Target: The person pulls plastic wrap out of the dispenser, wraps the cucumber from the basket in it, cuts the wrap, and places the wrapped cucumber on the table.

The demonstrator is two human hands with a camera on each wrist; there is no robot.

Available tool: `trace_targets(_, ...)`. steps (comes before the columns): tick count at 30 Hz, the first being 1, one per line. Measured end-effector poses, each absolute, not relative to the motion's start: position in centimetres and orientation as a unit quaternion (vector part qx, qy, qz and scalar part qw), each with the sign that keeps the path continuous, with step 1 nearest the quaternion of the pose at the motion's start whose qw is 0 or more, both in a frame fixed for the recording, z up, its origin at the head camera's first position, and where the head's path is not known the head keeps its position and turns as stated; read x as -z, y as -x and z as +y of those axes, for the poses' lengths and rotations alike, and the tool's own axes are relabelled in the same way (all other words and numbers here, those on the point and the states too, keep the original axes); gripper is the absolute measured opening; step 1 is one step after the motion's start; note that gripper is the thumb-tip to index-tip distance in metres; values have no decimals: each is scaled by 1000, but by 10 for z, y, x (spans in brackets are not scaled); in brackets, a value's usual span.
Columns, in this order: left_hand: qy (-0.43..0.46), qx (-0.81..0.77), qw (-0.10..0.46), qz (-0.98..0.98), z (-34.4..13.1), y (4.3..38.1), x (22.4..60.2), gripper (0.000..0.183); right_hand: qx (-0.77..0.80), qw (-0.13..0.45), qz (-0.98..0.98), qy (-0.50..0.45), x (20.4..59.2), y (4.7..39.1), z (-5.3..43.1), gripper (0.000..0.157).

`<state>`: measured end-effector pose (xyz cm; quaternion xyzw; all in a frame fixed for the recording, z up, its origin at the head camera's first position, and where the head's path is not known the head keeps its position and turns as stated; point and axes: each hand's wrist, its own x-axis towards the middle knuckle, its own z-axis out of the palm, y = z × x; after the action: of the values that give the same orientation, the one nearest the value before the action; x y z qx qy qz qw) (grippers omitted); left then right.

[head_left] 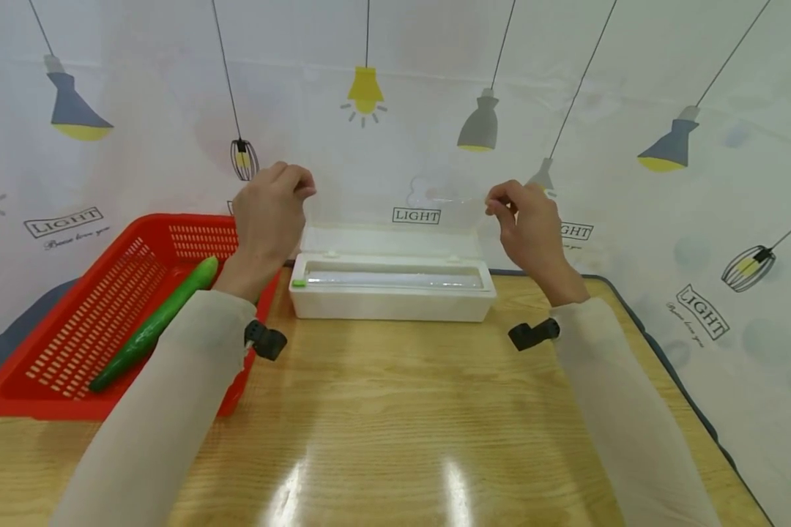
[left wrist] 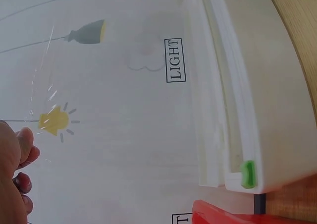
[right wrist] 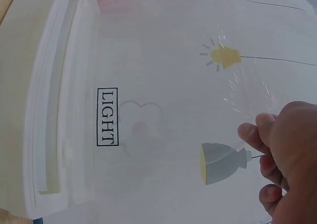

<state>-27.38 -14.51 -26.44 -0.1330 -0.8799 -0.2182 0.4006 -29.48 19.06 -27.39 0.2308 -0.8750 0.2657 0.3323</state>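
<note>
A clear sheet of cling film (right wrist: 242,92) stretches between both raised hands, showing mostly as glints and creases. My left hand (head_left: 270,219) pinches one corner between thumb and curled fingers. At the other corner, my right hand (head_left: 530,227) pinches the film in the same way. Below and between them sits a white cling film dispenser box (head_left: 389,306), its lid (head_left: 395,240) raised at the back. A film roll (head_left: 395,279) lies inside, and a green slide cutter (left wrist: 248,174) is at the box's left end. The film's lower edge is too transparent to make out.
Left on the wooden table (head_left: 382,410) stands a red plastic basket (head_left: 59,410) holding a green cucumber (head_left: 151,329); the left forearm passes over its right side. Behind the table hangs a white cloth (head_left: 428,44) printed with lamps.
</note>
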Motion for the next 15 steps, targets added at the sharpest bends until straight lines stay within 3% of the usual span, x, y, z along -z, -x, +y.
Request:
trace_targets(8, 138, 209, 426, -869, -144, 273, 254, 20, -271, 377, -843, -271, 265, 297, 191, 4)
trace_targets(15, 153, 217, 455, -850, -146, 272, 247, 19, -269, 392, -838, -270, 254, 295, 190, 9)
